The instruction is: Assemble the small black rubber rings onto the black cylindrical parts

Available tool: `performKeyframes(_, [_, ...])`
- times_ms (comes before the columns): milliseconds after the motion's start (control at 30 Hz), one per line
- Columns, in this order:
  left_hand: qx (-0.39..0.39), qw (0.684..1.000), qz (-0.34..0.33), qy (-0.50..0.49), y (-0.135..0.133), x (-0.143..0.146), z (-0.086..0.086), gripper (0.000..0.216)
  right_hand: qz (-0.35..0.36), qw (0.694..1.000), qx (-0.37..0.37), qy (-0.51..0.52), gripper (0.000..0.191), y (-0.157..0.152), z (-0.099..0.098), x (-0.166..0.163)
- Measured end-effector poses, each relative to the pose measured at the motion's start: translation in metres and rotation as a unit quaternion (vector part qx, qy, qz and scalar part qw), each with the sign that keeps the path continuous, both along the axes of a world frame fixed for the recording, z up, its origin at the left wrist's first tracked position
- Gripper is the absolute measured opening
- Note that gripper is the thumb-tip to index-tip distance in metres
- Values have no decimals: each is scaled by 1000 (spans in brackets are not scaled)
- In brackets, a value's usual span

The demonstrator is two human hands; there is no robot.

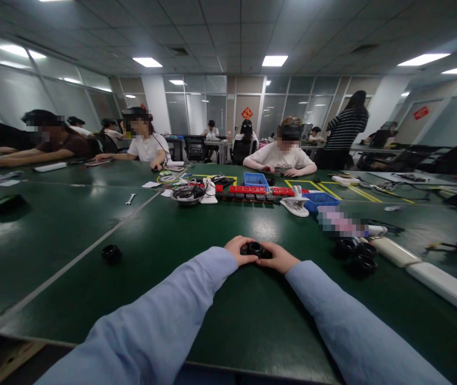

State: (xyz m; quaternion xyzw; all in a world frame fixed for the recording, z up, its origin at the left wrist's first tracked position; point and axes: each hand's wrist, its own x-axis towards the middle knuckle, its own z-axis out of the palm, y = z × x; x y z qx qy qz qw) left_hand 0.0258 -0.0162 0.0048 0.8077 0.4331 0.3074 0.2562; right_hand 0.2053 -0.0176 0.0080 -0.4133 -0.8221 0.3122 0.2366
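Note:
A black round part [255, 248] with a ring-shaped top is between my two hands, low over the green table. My left hand [240, 251] grips it from the left, thumb along its near side. From the other side my right hand [278, 258] closes on it, the thumbs almost meeting in front. Fingers cover much of the part, so its exact kind does not show. A similar black round part [111, 253] lies alone to the left. Several more black round parts [363, 264] are grouped at the right.
Long white pieces [444, 283] lie along the right side. Farther back are a row of red blocks [248, 189], blue bins [320, 200], a white clamp-like stand [295, 203], and a bowl of cables [188, 194]. A small wrench [131, 199] lies left. People sit around the table.

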Motion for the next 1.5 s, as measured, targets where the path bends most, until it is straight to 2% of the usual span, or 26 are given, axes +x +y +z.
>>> performKeyframes(167, [0, 1000, 3, 3, 0, 1, 0, 44, -9, 1000, -23, 12, 37, -1, 0, 0])
performKeyframes(300, [0, 1000, 15, 8, -2, 2, 0, 43, -44, 999, -31, -4, 34, -2, 0, -2])
performKeyframes(500, [-2, 996, 88, -9, -5, 9, 1, 43, -172, 979, 58, -95, 30, -8, -4, -16])
performKeyframes(567, [-3, 995, 101, -12, -5, 10, 2, 41, -195, 971, 81, -111, 32, -10, -5, -19])
performKeyframes(667, [-1, 995, 95, -5, -5, 9, 3, 41, -164, 978, 92, -90, 43, -11, -4, -18])
performKeyframes(767, [2, 998, 69, 1, -5, 6, 3, 40, -79, 994, 68, -31, 57, -7, -3, -9])
performKeyframes(900, [8, 999, 34, 1, -4, 3, 2, 40, -4, 999, -15, 29, 50, -1, -2, 0])
performKeyframes(1100, [7, 1000, 5, 4, -3, 2, 0, 44, 23, 993, -95, 69, 44, -1, 0, 1])
performKeyframes(1200, [1, 1000, -4, -3, -1, 1, -1, 53, 39, 988, -123, 81, 45, 0, 1, 3])
performKeyframes(1267, [1, 1000, -13, -6, -1, 1, -1, 56, 46, 987, -131, 80, 45, 1, 2, 5])
performKeyframes(1500, [11, 1000, -25, 6, -3, 0, 2, 47, 50, 986, -133, 81, 44, 4, -3, 7])
